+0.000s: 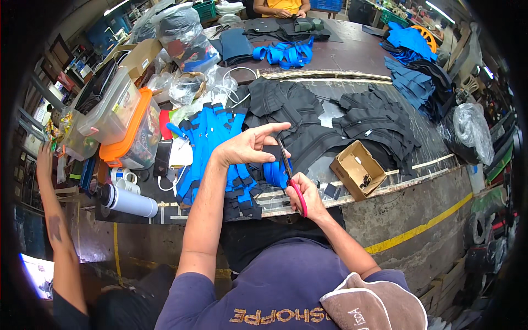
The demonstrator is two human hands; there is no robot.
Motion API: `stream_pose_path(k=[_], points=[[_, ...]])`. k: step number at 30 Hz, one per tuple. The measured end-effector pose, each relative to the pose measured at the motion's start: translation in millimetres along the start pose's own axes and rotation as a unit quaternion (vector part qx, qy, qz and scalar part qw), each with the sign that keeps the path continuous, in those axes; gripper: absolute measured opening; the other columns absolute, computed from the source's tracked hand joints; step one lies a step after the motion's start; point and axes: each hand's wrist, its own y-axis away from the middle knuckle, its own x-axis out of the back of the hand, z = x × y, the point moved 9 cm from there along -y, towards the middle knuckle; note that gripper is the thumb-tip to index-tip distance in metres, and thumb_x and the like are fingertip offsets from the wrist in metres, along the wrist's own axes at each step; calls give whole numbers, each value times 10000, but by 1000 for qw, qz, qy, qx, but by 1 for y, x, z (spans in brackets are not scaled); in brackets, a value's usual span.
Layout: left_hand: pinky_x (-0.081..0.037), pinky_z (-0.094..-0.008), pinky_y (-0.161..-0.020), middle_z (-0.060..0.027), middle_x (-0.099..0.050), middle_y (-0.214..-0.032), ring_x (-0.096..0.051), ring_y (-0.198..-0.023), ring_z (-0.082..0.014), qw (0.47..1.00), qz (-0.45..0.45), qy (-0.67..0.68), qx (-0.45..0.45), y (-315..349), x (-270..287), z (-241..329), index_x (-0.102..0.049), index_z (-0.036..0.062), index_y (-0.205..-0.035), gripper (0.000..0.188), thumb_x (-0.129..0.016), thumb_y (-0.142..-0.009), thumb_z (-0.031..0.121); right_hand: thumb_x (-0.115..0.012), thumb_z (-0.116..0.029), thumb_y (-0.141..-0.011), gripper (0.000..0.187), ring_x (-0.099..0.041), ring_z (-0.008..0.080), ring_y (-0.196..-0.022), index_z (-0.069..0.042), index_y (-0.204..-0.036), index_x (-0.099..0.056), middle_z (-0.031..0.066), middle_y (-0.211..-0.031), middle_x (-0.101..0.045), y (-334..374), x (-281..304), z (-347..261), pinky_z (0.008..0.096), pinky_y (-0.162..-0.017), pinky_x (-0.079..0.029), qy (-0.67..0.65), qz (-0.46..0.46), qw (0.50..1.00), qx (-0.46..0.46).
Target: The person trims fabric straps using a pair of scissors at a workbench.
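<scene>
My left hand (242, 147) pinches a small black strip (273, 149) between thumb and fingers, with its index finger stretched out above. My right hand (307, 193) grips scissors (296, 192) with pink handles, their dark blades pointing up beside the strip. Whether the blades touch the strip, I cannot tell. Just below the fingertips is a coil of blue strap (275, 175). Left of it lies a pile of blue straps (212, 137) with black ends. Black fabric pieces with zippers (374, 126) are heaped beyond and to the right of my hands.
An open cardboard box (357, 170) stands near the table's front edge. To the left are a white bottle (129, 201), a phone (162, 158) and a clear bin with an orange lid (129, 137). Another person's arm (55, 220) reaches in at far left; someone in yellow (280, 6) sits opposite.
</scene>
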Motion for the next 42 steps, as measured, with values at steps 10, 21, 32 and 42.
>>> stream_pose_path(k=[10, 21, 32, 42], points=[[-533, -252, -839, -88, -766, -1054, -687, -987, -104, 926, 269, -258, -50, 18, 75, 56, -541, 31, -1439, 539, -681, -919, 26, -734, -256, -969, 290, -518, 53, -471, -64, -993, -519, -17, -617, -565, -10, 14, -22, 208, -423, -391, -27, 36, 997, 57], [-533, -301, -930, -93, -757, -1033, -698, -999, -171, 819, 286, -461, -188, 64, 12, 151, -715, 4, -1200, 288, -627, -929, -39, -806, -277, -912, 320, -451, 2, -528, -67, -923, -566, -78, -639, -532, -2, 65, -35, 193, -472, -345, 32, 179, 981, 72], [-544, -337, -776, -124, -767, -1008, -707, -885, -212, 830, 400, -373, 107, 141, 31, -51, -751, 29, -1134, 252, -676, -941, 173, -866, -340, -843, 403, -459, 5, -561, -42, -871, -597, -61, -650, -562, -7, 88, 17, 191, -501, -355, 149, 173, 973, -21], [-445, -462, -839, -86, -618, -1034, -586, -1004, -308, 611, 437, -644, 141, 91, -8, -103, -698, 67, -945, 291, -811, -785, 282, -886, -277, -810, 388, -519, 29, -638, -41, -968, -622, -57, -697, -577, -32, -1, -26, 234, -565, -437, 209, 39, 977, 4]])
